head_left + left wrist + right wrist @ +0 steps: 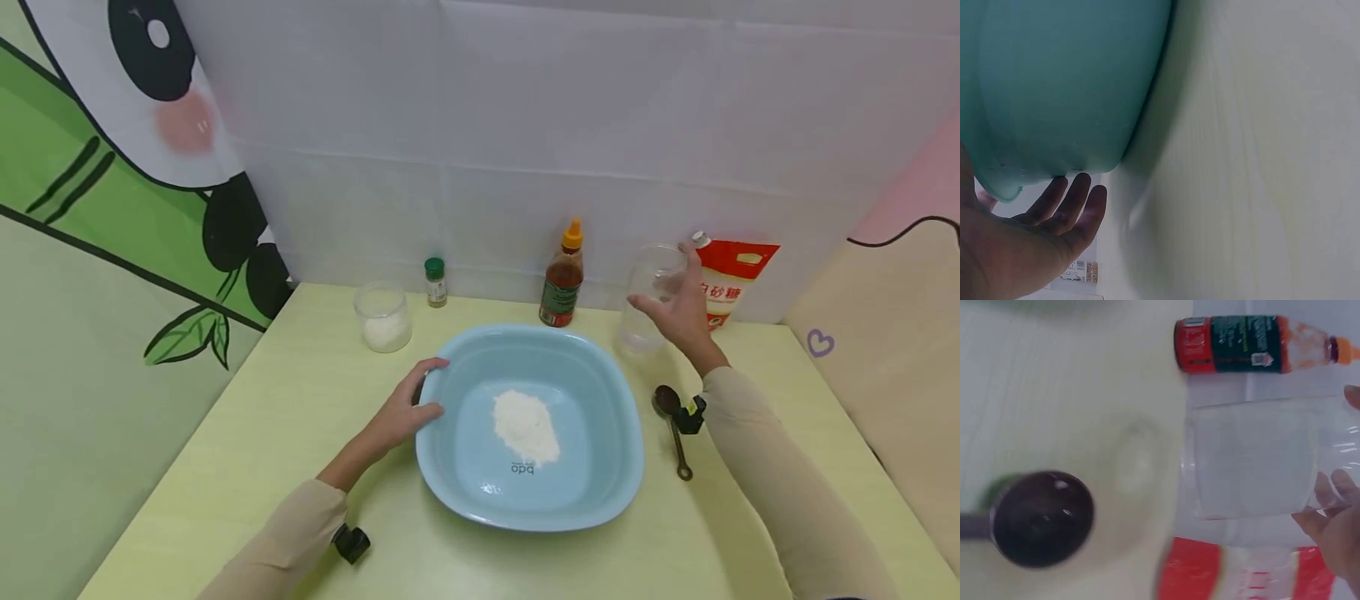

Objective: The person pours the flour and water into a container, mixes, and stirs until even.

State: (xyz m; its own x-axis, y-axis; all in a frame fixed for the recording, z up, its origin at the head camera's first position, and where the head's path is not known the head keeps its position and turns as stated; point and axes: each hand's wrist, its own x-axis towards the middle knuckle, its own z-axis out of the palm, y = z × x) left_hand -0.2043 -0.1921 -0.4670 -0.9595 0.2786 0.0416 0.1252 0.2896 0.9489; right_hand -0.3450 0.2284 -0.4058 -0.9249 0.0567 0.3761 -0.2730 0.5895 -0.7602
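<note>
A light blue plastic basin (626,467) stands in the middle of the table, with a heap of white powder (525,425) on its bottom. My left hand (405,410) grips the basin's left rim; the left wrist view shows the fingers (1072,206) against the outer wall. At the back right, my right hand (684,310) holds a tall clear container (1250,459) near its top, thumb on one side and fingers on the other. Clear liquid appears to fill part of it. Right behind that hand stands a red and white pouch (723,287) with a spout cap.
A sauce bottle (562,283) with an orange cap stands behind the basin. Left of it are a small green-capped shaker (435,283) and a glass (384,321) of white grains. A dark ladle-like spoon (678,446) lies right of the basin. A white-covered wall (487,208) bounds the back.
</note>
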